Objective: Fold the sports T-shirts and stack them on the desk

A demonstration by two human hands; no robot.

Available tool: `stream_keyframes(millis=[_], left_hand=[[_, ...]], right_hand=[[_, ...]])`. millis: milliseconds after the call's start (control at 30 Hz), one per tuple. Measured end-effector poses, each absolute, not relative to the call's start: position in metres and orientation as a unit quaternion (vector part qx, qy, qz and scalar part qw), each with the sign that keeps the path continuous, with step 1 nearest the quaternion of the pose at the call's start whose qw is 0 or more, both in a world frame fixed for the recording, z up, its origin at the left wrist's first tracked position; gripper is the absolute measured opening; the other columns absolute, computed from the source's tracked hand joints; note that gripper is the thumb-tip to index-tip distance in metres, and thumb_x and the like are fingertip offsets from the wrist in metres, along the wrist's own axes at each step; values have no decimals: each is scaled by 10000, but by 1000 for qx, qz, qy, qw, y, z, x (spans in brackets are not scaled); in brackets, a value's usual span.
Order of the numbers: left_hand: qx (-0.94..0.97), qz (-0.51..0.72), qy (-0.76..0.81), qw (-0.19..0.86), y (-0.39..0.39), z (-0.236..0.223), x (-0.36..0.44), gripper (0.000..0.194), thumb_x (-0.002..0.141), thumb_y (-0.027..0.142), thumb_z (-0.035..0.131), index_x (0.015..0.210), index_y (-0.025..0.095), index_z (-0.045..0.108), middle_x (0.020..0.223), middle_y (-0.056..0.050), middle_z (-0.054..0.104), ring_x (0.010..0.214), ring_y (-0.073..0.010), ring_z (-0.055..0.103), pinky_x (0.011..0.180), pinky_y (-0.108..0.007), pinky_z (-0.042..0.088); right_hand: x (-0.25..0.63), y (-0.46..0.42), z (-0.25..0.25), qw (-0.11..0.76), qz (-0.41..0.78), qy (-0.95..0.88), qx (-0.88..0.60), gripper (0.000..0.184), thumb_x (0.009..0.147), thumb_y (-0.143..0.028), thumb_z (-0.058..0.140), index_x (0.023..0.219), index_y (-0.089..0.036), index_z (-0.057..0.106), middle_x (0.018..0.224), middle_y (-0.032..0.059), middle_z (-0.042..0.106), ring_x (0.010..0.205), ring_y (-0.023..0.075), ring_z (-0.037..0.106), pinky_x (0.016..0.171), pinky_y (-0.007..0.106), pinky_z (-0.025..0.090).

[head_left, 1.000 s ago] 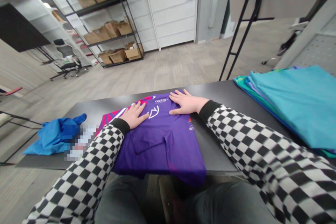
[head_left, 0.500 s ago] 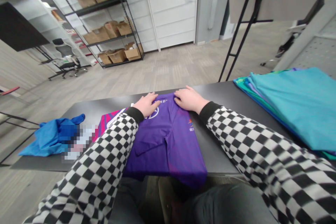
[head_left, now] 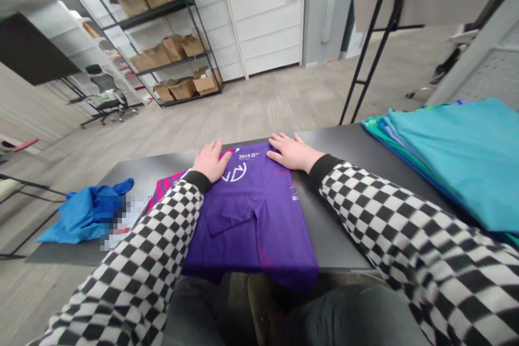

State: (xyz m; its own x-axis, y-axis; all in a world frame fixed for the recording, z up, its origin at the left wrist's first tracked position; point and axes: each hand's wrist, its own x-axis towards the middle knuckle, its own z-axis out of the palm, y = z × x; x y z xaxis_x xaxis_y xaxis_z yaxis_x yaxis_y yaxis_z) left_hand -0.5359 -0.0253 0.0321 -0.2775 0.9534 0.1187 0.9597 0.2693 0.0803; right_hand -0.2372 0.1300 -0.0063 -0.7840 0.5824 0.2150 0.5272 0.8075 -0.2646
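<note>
A purple jersey point(head_left: 239, 219) with a white logo and lettering lies on the dark table point(head_left: 332, 200), its lower end hanging over the near edge. Pink patterned fabric point(head_left: 167, 186) shows at its left side, partly behind my left sleeve. My left hand point(head_left: 211, 161) rests with fingers stretched out on the upper left of the jersey. On the upper right edge lies my right hand point(head_left: 292, 152), flat, its fingers apart. Neither hand grips the cloth.
A stack of folded garments point(head_left: 454, 157), turquoise on top, lies on the right of the table. Crumpled blue cloth point(head_left: 81, 216) is at the left end, beside a blurred-out patch. Beyond stand a black easel-like frame point(head_left: 375, 38) and a shelf with cardboard boxes point(head_left: 158, 54).
My left hand has slid left across the jersey, uncovering more of the logo and lettering. The right hand stays at about the same spot, its fingers spread a little more.
</note>
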Motion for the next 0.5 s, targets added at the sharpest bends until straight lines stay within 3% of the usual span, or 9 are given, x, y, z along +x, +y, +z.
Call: stream_keyframes(millis=[67,100,133,200,300,500], left_hand=[[-539,-38,-841,41,-49,49,-573,866,1099,688,428,1742,110,467,1715,-287,539,1571,-481,528,1280,-639,420],[-511,-24,-858,42,-61,58,-592,866,1066,724,478,1630,80,609,1628,-329,603,1492,-544,579,1215,-694,456],[-473,-5,-880,45,-74,65,-610,852,1008,766,551,1470,75,738,1536,-349,663,1425,-600,605,1158,-751,466],[-416,59,-907,33,-97,73,-639,779,897,830,655,1209,141,844,1410,-314,742,1370,-633,620,1110,-799,462],[-410,116,-905,4,-121,71,-656,665,838,791,722,1082,184,839,1311,-253,792,1346,-590,648,1128,-774,460],[-443,102,-889,-47,-126,55,-664,434,840,599,699,1022,216,795,1130,-191,842,1090,-396,788,989,-484,594]], right_hand=[[-237,129,-5,166,96,-937,-293,659,1163,-613,427,1692,-245,560,1827,168,430,1702,446,368,1367,793,204],[-237,129,-4,173,97,-935,-293,658,1168,-607,419,1696,-237,554,1827,170,430,1705,440,364,1372,787,196],[-237,129,-3,176,98,-934,-294,660,1172,-602,411,1696,-227,552,1826,174,430,1706,440,361,1374,787,191],[-238,129,-3,179,101,-933,-297,660,1173,-597,410,1689,-214,560,1818,182,440,1702,448,366,1371,794,189],[-238,132,-6,189,102,-930,-297,649,1160,-610,440,1668,-233,588,1800,179,474,1689,452,392,1369,794,200],[-237,137,-12,193,96,-930,-297,648,1150,-610,454,1654,-234,606,1777,188,505,1680,456,407,1356,813,211]])
